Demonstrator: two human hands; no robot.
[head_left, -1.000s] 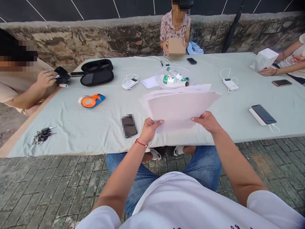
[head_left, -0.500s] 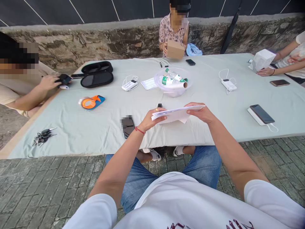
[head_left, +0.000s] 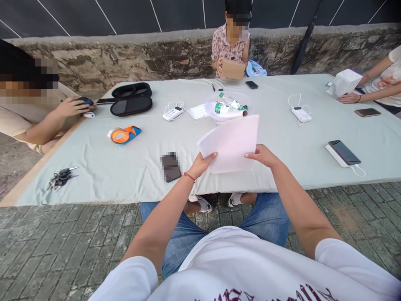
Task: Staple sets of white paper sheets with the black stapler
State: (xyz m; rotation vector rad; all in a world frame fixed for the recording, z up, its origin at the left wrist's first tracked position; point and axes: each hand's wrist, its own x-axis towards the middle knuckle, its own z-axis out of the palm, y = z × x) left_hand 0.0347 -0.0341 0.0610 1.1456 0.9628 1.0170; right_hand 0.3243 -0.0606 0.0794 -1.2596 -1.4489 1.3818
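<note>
Hands: left [head_left: 200, 164] and right [head_left: 262, 154] each pinch a lower corner of the paper [head_left: 231, 142], centre frame, now tipped up from edge-on half a second ago. Table [head_left: 94, 163]: beneath. Phone [head_left: 171, 166]: left of paper. Bowl [head_left: 209, 104]: behind.

Sheaf of white paper [head_left: 230, 142]: blank on the face in view, no print to be made out. Held up off the table [head_left: 94, 167], above its near edge, tilted with the far edge raised and the top right corner highest. Near left corner pinched by the left hand [head_left: 202, 164]; near right edge held by the right hand [head_left: 261, 154]. Sheets lie flat, uncreased; their count cannot be told.
</note>
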